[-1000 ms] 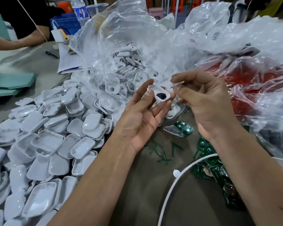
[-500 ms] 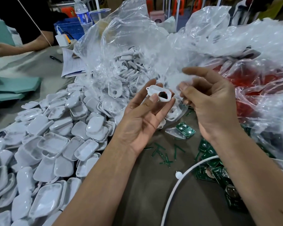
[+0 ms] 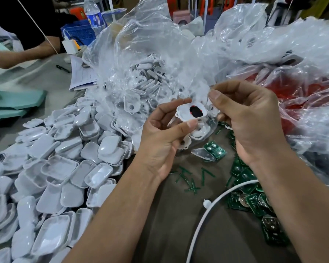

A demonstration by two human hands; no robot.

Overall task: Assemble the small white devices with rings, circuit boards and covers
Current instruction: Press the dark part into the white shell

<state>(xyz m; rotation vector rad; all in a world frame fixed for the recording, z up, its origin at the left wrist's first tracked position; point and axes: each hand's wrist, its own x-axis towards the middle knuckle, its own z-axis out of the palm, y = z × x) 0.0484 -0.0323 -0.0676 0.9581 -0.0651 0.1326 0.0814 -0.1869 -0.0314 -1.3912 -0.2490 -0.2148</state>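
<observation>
My left hand [image 3: 163,135] pinches a small white device shell [image 3: 184,112] between thumb and fingers, its black and red centre facing up. My right hand [image 3: 251,120] hovers just right of the shell with its fingers curled and thumb tip against the forefinger; nothing shows between them. Loose white covers [image 3: 61,168] lie heaped on the left of the table. Green circuit boards [image 3: 254,202] with round metal cells lie at the lower right. One more board [image 3: 216,149] rests beside a clear plastic piece below my hands.
A clear plastic bag [image 3: 141,54] of white shells stands behind my hands, and another bag with red contents [image 3: 292,90] sits to the right. Green snapped strips [image 3: 190,179] and a white cable [image 3: 207,215] lie on the brown table. Another person's arm [image 3: 17,56] works at the far left.
My left hand turned the shell so that its dark centre faces up more squarely. My right hand's fingers, spread half a second ago, have curled in and moved close to the shell's right end.
</observation>
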